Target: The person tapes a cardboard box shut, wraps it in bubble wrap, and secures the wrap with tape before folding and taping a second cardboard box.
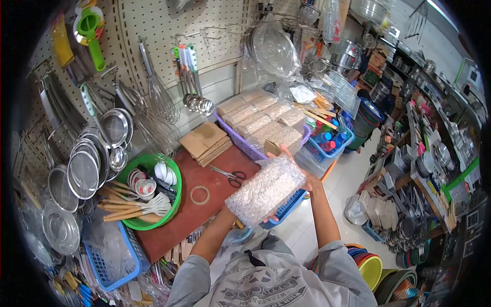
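Note:
A block-shaped package in bubble wrap [266, 190] is held in front of my body, above the table's edge. Around its right far side, my right hand [306, 176] grips it with the fingers reaching over the top corner. My left hand [270, 217] supports it from below; the package hides most of that hand, and only some fingertips show. Just beyond the package stands a purple basket [238, 134] filled with similar wrapped boxes [261, 120]. Scissors [232, 176] and a roll of tape [200, 195] lie on the reddish-brown table [215, 176] to the left.
Flat brown cardboard pieces [204, 140] are stacked on the table by the pegboard wall. A green basin [176, 197] holds spatulas and small items. Strainers [84, 174] and whisks [158, 97] hang at left. Blue baskets [135, 256] and crowded shelves [434, 179] surround the aisle.

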The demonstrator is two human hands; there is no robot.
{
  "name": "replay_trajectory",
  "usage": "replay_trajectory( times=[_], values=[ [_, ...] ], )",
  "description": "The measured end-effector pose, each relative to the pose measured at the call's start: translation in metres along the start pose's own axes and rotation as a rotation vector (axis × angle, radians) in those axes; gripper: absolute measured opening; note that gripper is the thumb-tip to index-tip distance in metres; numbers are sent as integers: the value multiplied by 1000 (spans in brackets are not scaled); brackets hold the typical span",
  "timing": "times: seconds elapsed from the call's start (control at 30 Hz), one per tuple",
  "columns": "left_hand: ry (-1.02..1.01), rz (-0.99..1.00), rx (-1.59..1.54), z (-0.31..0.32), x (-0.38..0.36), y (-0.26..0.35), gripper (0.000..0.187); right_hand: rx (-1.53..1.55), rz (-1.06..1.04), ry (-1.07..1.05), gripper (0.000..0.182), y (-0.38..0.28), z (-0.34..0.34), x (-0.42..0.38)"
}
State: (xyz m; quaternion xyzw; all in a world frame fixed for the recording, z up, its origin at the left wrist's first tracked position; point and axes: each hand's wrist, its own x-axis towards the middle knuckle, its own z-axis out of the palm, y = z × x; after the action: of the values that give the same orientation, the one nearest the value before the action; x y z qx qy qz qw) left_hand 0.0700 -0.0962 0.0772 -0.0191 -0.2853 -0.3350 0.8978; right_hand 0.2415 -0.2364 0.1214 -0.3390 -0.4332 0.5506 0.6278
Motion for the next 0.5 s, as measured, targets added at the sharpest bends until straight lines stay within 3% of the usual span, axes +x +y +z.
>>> replay_trajectory(
  times=[0.07,0.23,0.3,0.47,0.5],
  values=[
    [-61,-85,-4,-8,15,-1,78,83,9,-99,175,-4,0,6],
    [56,-102,124,-37,23,8,78,45,-76,-289,161,-31,2,-1],
    [111,-107,167,-48,30,16,78,-5,-82,-192,152,-38,-16,-13],
    [176,-136,240,-77,68,42,78,61,139,588,126,-82,-21,-25],
    [185,-142,251,-84,78,48,78,-217,23,320,121,-85,-35,-29]
  ],
)
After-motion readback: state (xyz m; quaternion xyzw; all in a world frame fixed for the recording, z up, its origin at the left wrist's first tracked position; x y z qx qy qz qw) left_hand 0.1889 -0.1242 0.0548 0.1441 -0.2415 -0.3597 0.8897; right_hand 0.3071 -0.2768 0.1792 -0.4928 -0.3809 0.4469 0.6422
